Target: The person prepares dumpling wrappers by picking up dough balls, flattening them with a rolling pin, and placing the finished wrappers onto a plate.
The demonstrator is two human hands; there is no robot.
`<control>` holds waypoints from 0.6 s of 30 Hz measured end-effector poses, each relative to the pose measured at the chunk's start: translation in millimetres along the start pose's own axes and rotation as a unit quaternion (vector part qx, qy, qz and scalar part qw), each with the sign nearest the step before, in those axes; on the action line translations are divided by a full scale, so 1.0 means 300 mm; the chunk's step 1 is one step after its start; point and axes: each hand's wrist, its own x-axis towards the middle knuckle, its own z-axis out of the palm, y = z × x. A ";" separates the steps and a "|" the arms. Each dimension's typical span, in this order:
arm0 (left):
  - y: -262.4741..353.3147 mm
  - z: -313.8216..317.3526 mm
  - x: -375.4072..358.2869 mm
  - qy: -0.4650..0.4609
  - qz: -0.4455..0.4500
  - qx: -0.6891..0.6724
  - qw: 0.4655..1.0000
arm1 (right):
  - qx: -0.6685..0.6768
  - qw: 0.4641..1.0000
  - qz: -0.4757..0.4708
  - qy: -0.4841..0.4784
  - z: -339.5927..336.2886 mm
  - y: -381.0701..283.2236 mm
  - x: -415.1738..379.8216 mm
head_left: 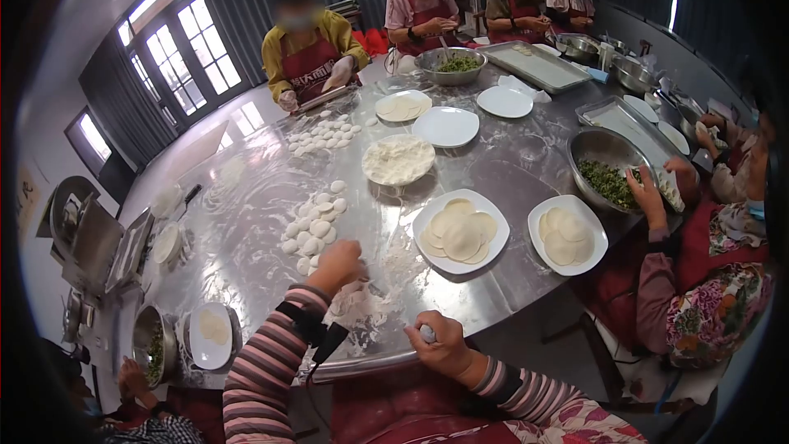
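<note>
My left hand (339,266) is low over the floured steel table (501,166), its fingers curled in and partly hidden, so what they hold, if anything, does not show. Just beyond it lies a cluster of small, flattened dough pieces (311,225). At the near edge of the table, my right hand (444,349) is wrapped around a rolling pin, whose pale rounded end (427,333) pokes out past the thumb. Loose flour (362,311) is spread between my hands. To the right, a square white plate (423,259) bears several round dough wrappers (460,234).
A second plate of wrappers (567,238) stands farther right, near a steel bowl of chopped greens (608,183) where a co-worker's hand (649,195) reaches in. Ahead are a flour bowl (399,159) and another dough cluster (325,133). Other people work around the table.
</note>
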 end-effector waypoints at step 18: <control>0.020 0.045 -0.273 -0.069 0.010 -0.356 0.932 | -0.078 0.997 0.000 0.010 0.020 -0.022 -0.010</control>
